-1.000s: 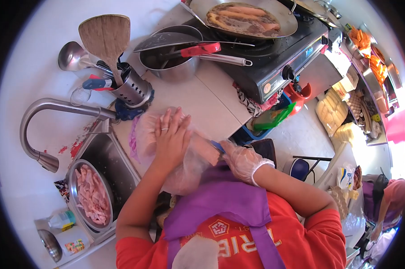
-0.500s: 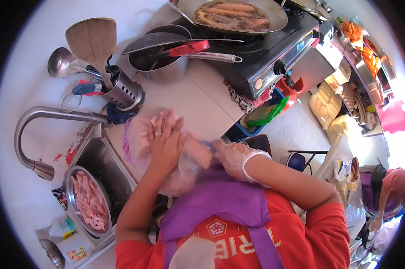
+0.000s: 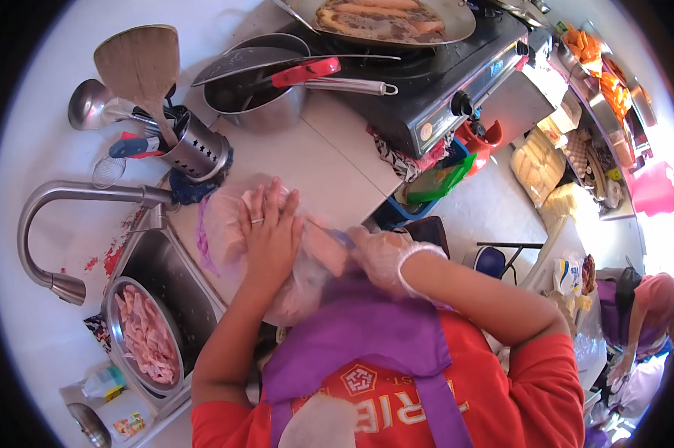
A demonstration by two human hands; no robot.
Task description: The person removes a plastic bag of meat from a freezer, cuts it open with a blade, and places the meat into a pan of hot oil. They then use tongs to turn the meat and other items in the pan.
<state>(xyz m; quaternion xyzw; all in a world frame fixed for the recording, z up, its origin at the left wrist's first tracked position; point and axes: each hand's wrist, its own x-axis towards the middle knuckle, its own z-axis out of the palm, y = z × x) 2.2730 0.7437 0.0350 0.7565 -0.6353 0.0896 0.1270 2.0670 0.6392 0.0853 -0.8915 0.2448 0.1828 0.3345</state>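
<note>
My bare left hand (image 3: pixel 268 233), a ring on one finger, lies flat with fingers stretched out on a clear plastic bag (image 3: pixel 221 224) with purple edging. The bag rests on the tiled counter near the sink. Beside that hand, a pink sausage-like piece (image 3: pixel 324 250) pokes out of the plastic toward my right hand (image 3: pixel 382 257). That hand wears a clear plastic glove, and its fingers are closed at the piece's right side. A thin bluish strip (image 3: pixel 341 237) shows between them; its kind is too blurred to tell.
A metal bowl of raw meat (image 3: pixel 147 336) sits in the sink (image 3: pixel 195 299) at left. Behind are a utensil holder (image 3: pixel 199 153), a saucepan (image 3: pixel 259 108) and a gas stove (image 3: pixel 426 97) bearing a pan of frying sausages (image 3: pixel 382 19). Another person (image 3: pixel 639 321) is at far right.
The whole view has shifted slightly. My left hand stays flat on the bag, and my right hand stays closed beside the pink piece with little visible movement.
</note>
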